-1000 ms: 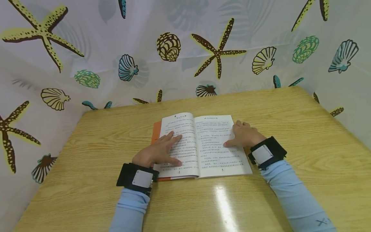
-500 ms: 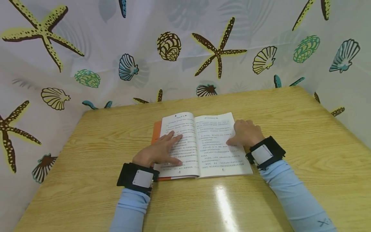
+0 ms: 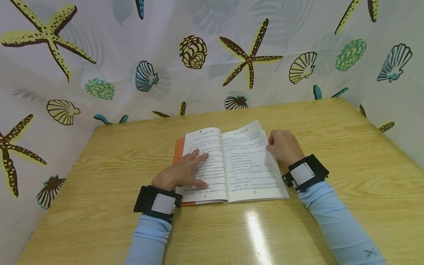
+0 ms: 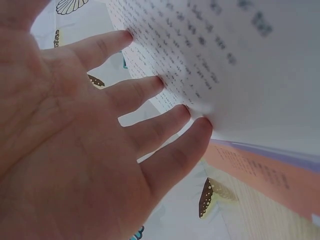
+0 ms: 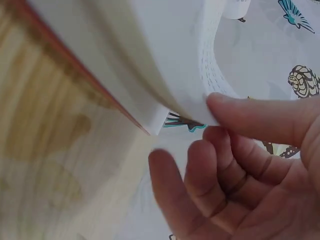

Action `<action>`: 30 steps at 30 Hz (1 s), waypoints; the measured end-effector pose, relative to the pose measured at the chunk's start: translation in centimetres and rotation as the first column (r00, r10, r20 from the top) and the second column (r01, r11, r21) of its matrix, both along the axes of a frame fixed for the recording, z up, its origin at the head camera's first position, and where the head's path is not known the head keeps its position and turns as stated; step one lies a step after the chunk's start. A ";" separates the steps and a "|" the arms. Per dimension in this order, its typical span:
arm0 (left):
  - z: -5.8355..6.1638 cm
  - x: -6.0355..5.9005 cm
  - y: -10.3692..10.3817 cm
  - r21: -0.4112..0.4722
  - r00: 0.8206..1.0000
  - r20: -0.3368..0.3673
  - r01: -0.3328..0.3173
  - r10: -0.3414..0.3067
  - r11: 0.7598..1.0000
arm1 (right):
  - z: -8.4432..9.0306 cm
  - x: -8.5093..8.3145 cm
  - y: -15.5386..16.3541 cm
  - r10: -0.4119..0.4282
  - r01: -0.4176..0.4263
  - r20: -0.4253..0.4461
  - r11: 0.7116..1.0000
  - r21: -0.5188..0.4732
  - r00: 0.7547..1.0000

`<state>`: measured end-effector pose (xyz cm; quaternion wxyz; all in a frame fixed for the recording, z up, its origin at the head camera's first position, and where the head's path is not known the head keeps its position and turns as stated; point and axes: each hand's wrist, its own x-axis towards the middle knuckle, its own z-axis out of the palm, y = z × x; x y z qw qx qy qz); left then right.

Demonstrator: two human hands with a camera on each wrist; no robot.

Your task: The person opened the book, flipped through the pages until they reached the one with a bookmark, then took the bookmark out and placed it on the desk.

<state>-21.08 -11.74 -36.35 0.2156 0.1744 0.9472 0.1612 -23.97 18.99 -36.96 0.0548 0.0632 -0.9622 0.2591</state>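
Note:
An open book (image 3: 245, 173) with printed text lies on the wooden table, an orange cover flap (image 3: 179, 149) showing at its left. My left hand (image 3: 182, 172) rests spread on the left page (image 3: 207, 143); the left wrist view shows its fingertips (image 4: 202, 127) pressing the paper. At the right edge, my right hand (image 3: 285, 147) pinches a page (image 3: 246, 134) between thumb and curled fingers. That page's far corner is lifted above the pages beneath. In the right wrist view the thumb (image 5: 240, 110) lies on the raised page, apart from the page block below.
The wooden table (image 3: 116, 158) extends around the book on all sides. A white cloth (image 3: 205, 84) printed with starfish and shells hangs behind the table and at both sides. Each wrist wears a black strap (image 3: 306, 173) over a light blue sleeve (image 3: 338, 221).
My right hand has moved from lying on the right page outward to its edge, curling its fingers and raising the page's far corner. My left hand has stayed in place.

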 end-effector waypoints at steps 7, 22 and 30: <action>0.0 0.0 0.0 0.002 1.000 0.002 0.001 -0.001 1.000 | 0.2 -0.1 0.0 0.010 -0.012 -0.046 0.999 -0.042 0.999; 0.0 0.0 -0.1 0.015 1.000 0.001 0.002 -0.002 1.000 | 0.1 0.1 0.3 0.074 -0.044 -0.142 0.978 0.203 0.987; 0.2 0.0 0.0 0.009 1.000 0.003 0.016 -0.016 1.000 | 2.4 0.4 1.6 0.398 -0.346 0.133 0.889 -0.302 0.908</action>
